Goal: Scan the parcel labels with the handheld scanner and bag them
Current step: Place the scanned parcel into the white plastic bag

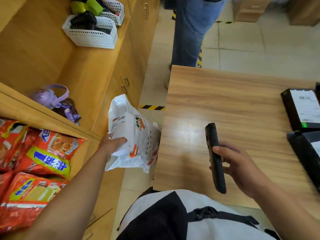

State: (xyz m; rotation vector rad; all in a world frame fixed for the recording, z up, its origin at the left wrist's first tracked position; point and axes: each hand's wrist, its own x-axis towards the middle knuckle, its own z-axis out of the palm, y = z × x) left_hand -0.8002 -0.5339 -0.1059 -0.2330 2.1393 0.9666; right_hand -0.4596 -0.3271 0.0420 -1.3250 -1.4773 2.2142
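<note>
My left hand [112,143] grips the edge of a white plastic bag [138,141] with orange cartoon print, held in the gap between the yellow cabinet and the table. A white parcel with a label [119,123] shows inside the bag's mouth. My right hand [237,163] holds the black handheld scanner [215,156] upright over the wooden table [225,101], fingers curled round its body. Two black parcels lie at the table's right edge, one [301,111] with a white label and another [306,153] nearer to me.
A yellow cabinet top [78,70] on the left carries white baskets [91,34], a purple bottle [50,97] and red snack packs [34,163]. A person in jeans [190,32] stands beyond the table. Hazard tape [152,107] marks the tiled floor.
</note>
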